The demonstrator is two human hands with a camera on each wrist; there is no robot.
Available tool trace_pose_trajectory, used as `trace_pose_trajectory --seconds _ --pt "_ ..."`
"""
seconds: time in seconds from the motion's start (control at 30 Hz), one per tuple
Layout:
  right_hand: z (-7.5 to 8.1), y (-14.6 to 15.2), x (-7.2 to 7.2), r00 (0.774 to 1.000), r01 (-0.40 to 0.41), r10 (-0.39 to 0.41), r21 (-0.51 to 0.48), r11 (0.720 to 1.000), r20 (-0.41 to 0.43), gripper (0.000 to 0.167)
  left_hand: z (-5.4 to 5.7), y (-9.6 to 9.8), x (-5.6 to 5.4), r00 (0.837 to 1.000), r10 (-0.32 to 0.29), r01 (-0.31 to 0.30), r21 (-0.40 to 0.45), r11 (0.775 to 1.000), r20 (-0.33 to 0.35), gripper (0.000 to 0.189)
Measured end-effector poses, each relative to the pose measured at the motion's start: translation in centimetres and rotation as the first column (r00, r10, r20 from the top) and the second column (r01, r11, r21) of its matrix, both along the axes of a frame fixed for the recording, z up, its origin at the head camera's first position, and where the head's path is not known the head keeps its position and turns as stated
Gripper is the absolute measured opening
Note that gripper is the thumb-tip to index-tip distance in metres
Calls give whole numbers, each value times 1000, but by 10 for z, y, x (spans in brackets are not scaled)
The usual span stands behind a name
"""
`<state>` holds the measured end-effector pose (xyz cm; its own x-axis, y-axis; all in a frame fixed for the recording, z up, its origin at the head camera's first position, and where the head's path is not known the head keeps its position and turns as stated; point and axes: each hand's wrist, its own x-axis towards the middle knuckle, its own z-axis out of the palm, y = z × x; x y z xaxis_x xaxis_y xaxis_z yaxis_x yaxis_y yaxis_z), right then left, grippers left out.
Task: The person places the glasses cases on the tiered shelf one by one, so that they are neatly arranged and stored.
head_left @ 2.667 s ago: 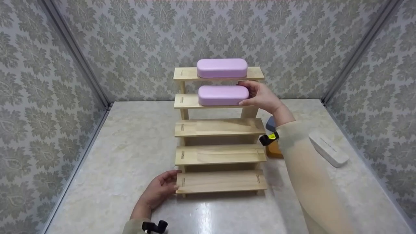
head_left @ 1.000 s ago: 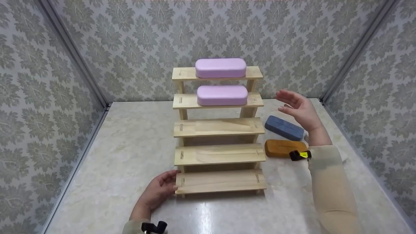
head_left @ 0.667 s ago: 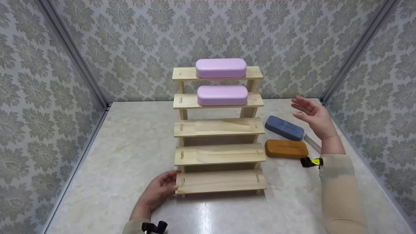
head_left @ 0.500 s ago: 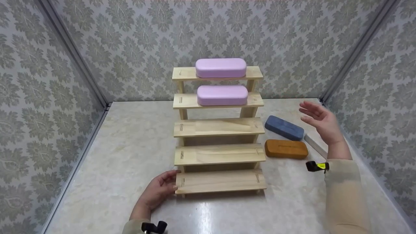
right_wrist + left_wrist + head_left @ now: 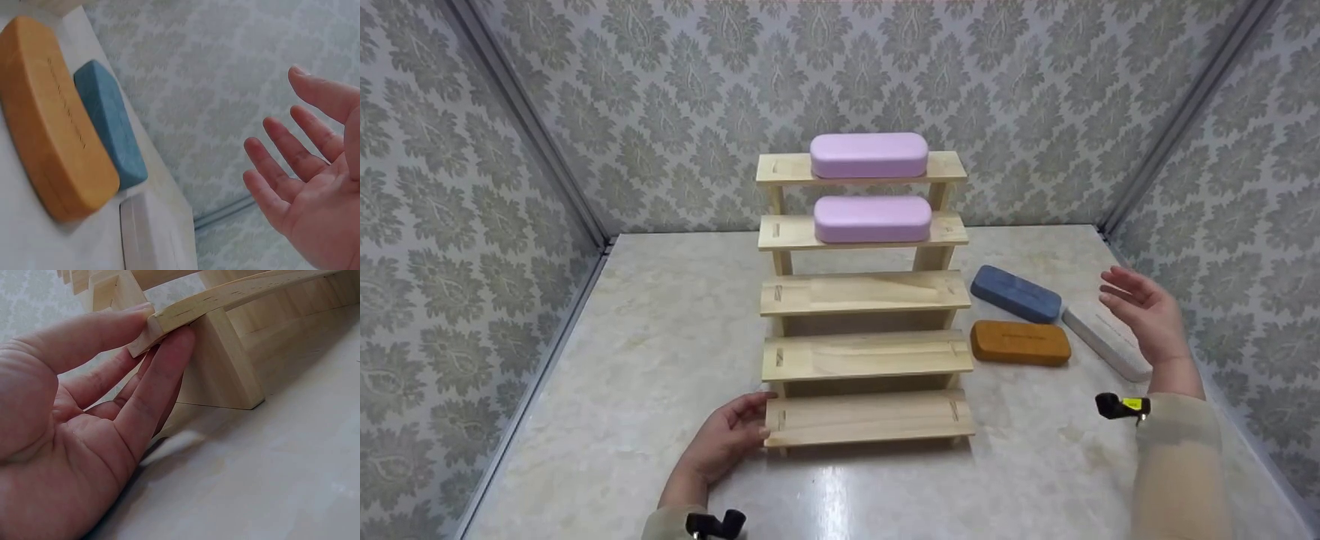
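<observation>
Wooden rack, five shelves, upright on the worktop. Left hand pinches the left end of its lowest shelf, fingers narrow about the board. Upper lilac case on top shelf, lower lilac case on second. Right of rack: blue case, orange case, white case. Right hand in the air near the white case, fingers wide. Patterned walls around.

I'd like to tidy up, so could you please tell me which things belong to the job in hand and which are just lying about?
Likely in the job:
pale wooden shelf rack, pinched by the left fingers
two rounded lilac cases on its top two shelves
oblong blue case, orange case, white case, beside it

Just lying about:
none apparent; the pale marbled tabletop is just setting
</observation>
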<state>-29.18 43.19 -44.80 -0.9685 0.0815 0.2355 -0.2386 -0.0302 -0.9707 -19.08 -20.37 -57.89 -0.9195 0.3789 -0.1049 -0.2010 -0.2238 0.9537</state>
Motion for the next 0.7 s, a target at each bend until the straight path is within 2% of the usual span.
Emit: trace_pose_trajectory --seconds 0.17,0.33,0.4,0.47,0.57,0.63,0.7 --pt "-14 20 6 992 114 -116 40 993 56 37 1 0 1 1000 13 -13 -7 1000 2 63" --pt "-28 37 13 970 219 -222 32 975 102 33 1 1 0 999 35 -35 -14 999 20 58" --pt "-33 43 16 955 262 -269 65 963 127 32 0 0 0 999 35 -35 -14 999 20 58" --pt "-39 49 17 930 306 -326 133 943 171 31 0 0 0 999 32 -32 -12 999 18 58" --pt "-49 55 18 869 359 -421 255 898 259 31 -1 0 0 1000 26 -26 -8 1000 13 60" --pt "-55 57 18 826 371 -467 320 872 314 38 -1 0 0 1000 24 -24 -8 1000 11 61" --pt "-60 59 18 794 376 -499 363 852 348 51 -1 0 0 1000 20 -20 -5 1000 4 62"
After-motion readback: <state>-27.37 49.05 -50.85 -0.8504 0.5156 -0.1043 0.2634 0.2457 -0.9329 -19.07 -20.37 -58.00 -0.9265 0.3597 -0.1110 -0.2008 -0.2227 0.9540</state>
